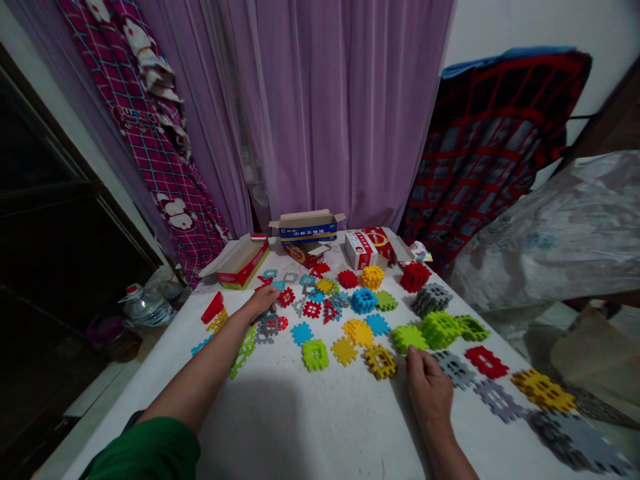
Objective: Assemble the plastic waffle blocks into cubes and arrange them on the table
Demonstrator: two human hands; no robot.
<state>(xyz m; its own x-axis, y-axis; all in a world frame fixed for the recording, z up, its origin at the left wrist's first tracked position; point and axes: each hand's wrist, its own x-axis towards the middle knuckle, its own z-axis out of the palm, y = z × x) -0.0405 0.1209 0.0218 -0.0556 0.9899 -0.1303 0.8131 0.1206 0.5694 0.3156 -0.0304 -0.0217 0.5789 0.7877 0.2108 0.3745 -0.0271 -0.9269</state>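
My left hand reaches among loose plastic interlocking tiles on the left side of the table. Its fingers are bent together, with the tips right beside a red window tile; whatever they hold is hidden. Grey tiles lie just below this hand. On the right, my right hand rests with curled fingers at the near edge of a light green tile. What is inside those fingers cannot be seen. A dark yellow window tile lies to its left, and a grey window tile to its right.
Stacks of green, blue, yellow and red tiles stand toward the back right. Open cardboard boxes, including a blue one and a red-green one, line the far edge. Grey tiles sit at the right edge.
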